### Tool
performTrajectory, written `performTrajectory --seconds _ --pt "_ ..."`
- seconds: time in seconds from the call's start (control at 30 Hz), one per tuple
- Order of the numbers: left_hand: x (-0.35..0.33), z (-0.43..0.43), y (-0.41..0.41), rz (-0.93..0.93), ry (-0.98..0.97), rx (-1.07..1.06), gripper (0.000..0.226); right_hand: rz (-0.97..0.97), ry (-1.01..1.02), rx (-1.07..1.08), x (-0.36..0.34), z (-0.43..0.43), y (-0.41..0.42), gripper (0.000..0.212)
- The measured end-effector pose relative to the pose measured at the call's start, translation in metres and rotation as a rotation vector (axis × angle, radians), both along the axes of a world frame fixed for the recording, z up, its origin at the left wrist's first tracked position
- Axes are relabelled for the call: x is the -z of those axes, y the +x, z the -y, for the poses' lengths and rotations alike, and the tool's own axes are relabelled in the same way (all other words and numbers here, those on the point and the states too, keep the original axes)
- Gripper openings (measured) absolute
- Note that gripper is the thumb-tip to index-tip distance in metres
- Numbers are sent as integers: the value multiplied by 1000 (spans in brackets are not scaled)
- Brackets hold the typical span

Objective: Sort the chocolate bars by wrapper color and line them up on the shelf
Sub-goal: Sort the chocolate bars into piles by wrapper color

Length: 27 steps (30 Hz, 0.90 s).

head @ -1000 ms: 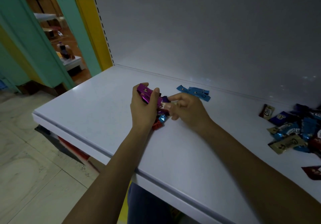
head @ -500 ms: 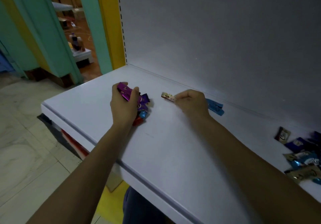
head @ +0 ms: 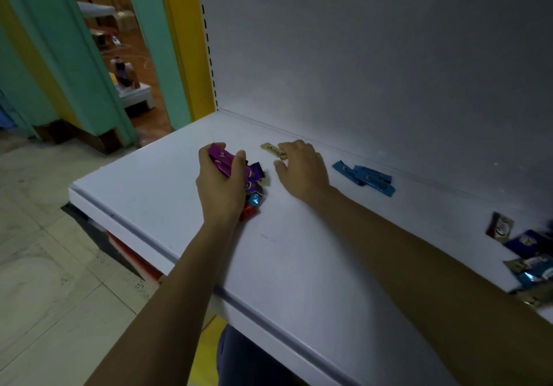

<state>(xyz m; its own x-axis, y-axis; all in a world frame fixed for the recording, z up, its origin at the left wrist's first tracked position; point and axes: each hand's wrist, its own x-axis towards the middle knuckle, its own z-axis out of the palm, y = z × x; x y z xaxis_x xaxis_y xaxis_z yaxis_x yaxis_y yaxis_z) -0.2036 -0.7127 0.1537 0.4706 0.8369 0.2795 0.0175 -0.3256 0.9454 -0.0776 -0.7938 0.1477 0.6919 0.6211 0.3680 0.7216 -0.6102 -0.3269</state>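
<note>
Gripping purple bars (head: 221,159) in left hand (head: 220,189), right hand (head: 302,171) fingers loose by gold bar (head: 270,149), white shelf (head: 299,254), tiled floor (head: 45,266)

Glossy foil purple bar (head: 222,159); smooth, matt white shelf (head: 299,251).

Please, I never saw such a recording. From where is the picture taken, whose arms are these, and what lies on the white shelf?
No machine here: a person wears a camera on the head, so you look down along their own two arms. The left hand grips a bundle of bars, a magenta one on top. The right hand touches the end of a gold bar lying on the white shelf. Further right lie blue bars, and a mixed pile sits at the picture's right edge.
</note>
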Motion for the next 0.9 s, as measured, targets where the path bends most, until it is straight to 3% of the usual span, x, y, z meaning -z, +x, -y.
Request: performTrajectory --seconds 0.13,0.27,0.4,0.53,0.67,0.8,0.9 --pt "-2 0 -2 36 -53 -5 33 56 -10 128 3 31 -6 35" --pt "-3 0 -2 70 -87 -8 36 -163 75 249 3 60 3 31" --pt "-5 2 -2 64 -78 -3 36 -289 332 115 -10 58 -19 27" --pt "-3 3 -5 54 -2 31 26 -709 625 -150 -18 38 -75 25" --pt "-4 4 -8 55 9 101 25 -714 618 -135 -7 31 -80 35" --pt "-4 5 -7 44 20 156 24 -784 695 -135 -8 37 -72 6" --pt "-3 4 -6 57 -11 154 21 -847 821 -65 -10 38 -71 16"
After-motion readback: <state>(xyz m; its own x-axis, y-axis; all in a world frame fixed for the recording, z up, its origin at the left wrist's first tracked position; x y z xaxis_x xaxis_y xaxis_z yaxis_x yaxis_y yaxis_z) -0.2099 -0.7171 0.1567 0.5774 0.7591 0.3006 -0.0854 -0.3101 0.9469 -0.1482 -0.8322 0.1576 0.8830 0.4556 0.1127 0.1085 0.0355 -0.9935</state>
